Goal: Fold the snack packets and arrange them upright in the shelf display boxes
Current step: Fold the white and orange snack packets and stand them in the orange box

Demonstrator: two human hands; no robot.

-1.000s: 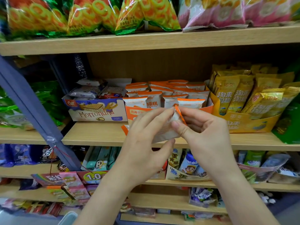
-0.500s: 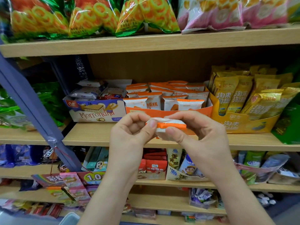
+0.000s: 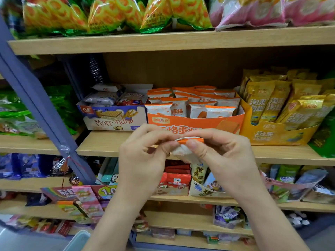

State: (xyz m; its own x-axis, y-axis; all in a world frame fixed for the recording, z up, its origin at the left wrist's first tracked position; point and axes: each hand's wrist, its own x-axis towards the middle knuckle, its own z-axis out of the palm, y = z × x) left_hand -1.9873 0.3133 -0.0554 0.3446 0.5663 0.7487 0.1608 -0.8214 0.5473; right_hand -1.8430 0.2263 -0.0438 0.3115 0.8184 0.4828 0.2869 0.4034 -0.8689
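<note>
Both forearms rise from the btm of the frame and meet at ctr. The left hand [image 3: 143, 160] is curled, thumb & forefinger pinching the left end of a small white packet [image 3: 181, 151] w/ an orange top edge. The right hand [image 3: 223, 160] grips the other end: thumb pressed on the front just under the orange strip, fingers bent over the top behind it. The packet sits between the two hands, held in the air in front of the shelf edge [image 3: 101, 147], not in any box.

Just behind, ctr frame, an orange display box [image 3: 195, 122] holds matching packets [image 3: 176, 107] standing upright in rows. Beside it on the left is a wafer box [image 3: 112, 122], on the right a yellow box [image 3: 272, 136] of gold pouches.

Top of frame, upper shelf: ring-snack bags [image 3: 112, 15] & pink bags [image 3: 262, 13].
</note>
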